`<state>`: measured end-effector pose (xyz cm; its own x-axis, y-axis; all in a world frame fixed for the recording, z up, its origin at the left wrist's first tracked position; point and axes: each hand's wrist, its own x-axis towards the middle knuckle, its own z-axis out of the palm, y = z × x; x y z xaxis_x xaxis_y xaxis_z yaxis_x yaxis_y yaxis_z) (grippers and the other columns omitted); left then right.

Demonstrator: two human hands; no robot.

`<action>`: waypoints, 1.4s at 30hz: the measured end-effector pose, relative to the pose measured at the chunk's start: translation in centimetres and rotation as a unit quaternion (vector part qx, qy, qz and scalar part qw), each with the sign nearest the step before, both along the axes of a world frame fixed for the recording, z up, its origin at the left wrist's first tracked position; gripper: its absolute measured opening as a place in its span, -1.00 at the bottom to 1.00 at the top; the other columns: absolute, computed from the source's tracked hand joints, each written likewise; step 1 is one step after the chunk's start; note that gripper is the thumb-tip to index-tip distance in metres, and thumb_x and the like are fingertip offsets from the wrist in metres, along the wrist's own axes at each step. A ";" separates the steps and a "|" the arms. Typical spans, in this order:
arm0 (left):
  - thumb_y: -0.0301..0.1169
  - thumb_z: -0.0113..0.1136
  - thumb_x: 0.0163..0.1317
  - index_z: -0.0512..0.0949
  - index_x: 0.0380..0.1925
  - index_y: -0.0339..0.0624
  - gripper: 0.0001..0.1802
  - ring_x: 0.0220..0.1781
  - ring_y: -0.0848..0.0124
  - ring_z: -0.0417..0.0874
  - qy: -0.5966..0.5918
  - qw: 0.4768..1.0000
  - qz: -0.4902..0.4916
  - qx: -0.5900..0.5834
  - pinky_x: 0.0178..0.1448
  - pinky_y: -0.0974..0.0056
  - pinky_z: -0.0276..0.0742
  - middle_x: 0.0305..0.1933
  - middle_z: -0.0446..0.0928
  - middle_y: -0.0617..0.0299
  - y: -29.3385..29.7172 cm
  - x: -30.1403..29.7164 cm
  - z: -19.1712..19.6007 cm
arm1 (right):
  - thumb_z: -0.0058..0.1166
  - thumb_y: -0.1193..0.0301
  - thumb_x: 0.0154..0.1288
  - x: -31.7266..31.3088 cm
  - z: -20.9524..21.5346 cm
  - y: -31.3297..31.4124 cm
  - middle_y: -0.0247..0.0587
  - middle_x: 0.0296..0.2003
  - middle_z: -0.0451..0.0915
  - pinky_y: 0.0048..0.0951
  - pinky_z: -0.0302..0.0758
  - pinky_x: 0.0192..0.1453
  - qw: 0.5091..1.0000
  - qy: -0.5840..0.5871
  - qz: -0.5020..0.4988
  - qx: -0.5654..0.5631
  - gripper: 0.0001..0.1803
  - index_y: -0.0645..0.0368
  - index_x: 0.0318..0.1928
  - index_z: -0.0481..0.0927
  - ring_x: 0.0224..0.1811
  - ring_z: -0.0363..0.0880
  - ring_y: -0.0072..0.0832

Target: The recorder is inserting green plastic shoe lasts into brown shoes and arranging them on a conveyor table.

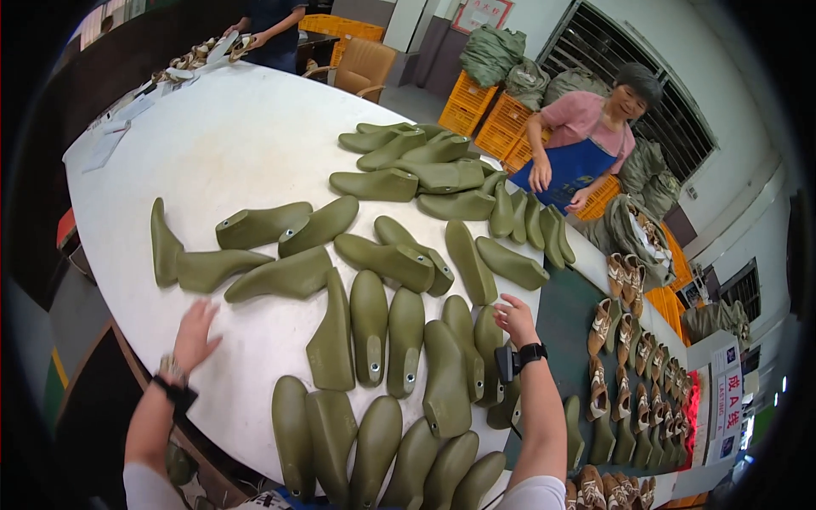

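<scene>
My left hand (197,333) is over the white table at the left, its fingers apart and nothing in them. Just beyond it lie several olive-green shoe lasts, the nearest being a last on its side (282,274). My right hand (515,320) also holds nothing, with fingers spread beside an upright-toed row of lasts; closest is a last (489,340) partly behind others. Between my hands more lasts stand side by side, among them one with a metal-ringed hole (369,323). Another row, with a dark green last (376,450), lies close to my body.
Past the white table (204,153), a person in a blue apron (561,174) stands at the far right. On the right, a green conveyor (552,340) carries brown shoes (599,327) and lasts. Orange crates (466,104) and an office chair (364,66) stand behind. Another person (272,34) handles shoes at the far left.
</scene>
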<state>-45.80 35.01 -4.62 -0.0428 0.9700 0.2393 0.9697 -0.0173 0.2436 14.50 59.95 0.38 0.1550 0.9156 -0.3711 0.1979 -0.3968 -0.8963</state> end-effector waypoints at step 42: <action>-0.08 0.03 0.14 0.28 0.12 -0.44 -0.30 0.00 0.12 0.57 -0.708 0.372 -0.158 -0.579 0.13 0.15 0.47 0.00 0.50 -0.11 -14.6 21.0 12.5 | 0.25 0.40 0.08 -1.4 7.3 -42.1 -0.26 0.00 0.51 -0.47 0.35 0.16 0.928 0.288 0.223 0.079 -0.46 0.29 0.09 0.43 0.03 0.44 -0.54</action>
